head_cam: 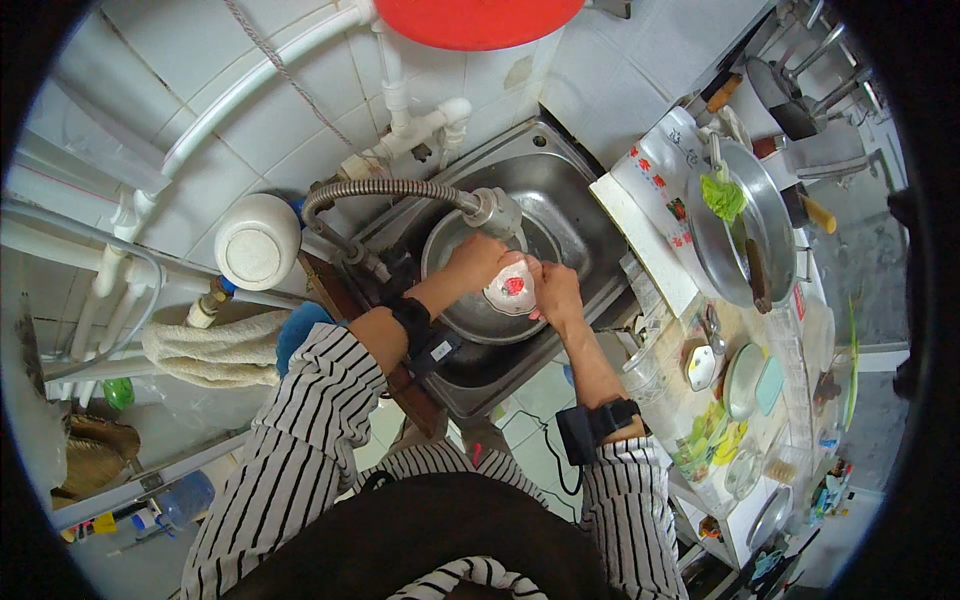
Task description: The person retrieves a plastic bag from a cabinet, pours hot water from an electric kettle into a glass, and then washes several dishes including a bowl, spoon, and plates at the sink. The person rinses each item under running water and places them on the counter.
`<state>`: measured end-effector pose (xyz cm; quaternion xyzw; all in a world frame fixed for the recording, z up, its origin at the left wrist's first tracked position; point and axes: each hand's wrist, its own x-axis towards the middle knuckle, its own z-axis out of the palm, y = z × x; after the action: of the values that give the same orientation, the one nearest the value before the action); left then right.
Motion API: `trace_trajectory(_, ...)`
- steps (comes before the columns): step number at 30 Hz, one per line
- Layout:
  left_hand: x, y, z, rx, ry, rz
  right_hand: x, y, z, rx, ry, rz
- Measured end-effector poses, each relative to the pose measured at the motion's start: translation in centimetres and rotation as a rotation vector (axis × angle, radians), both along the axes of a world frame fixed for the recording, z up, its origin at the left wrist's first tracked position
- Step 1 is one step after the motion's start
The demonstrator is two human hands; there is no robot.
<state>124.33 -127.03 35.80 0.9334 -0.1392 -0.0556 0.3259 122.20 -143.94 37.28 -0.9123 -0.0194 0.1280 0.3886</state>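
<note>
My left hand (pixel 480 262) and my right hand (pixel 559 292) grip a small white dish (pixel 514 289) with a scalloped rim and a red motif. The left is at its upper edge; the right holds its right side, with fingertips at the lower rim. The dish is held over a round metal basin (pixel 465 326) in the stainless steel sink (pixel 574 191). Just above the hands hangs the faucet head (pixel 495 211) on a flexible metal hose (pixel 390 187). Part of a second rounded metal form shows behind the faucet head, unclear.
Right of the sink, a counter holds a large metal pot (pixel 709 255) with a green leaf (pixel 724 196), a wooden-handled tool (pixel 757 277), a small white dish (pixel 701 367) and leafy scraps (pixel 697 442). A red basin (pixel 480 19) hangs above. Left are a white container (pixel 257 241) and towel (pixel 217 349).
</note>
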Motion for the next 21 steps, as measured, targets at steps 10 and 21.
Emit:
trace_trajectory(10,-2.4,-3.0,-2.4,-1.455,0.754,0.540,-0.2,1.8,-1.9,-0.010,-0.153,-0.290)
trace_trajectory(21,-1.7,-3.0,-2.5,-1.484,0.711,0.532,-4.4,3.8,1.1,-0.261,-0.593,0.244)
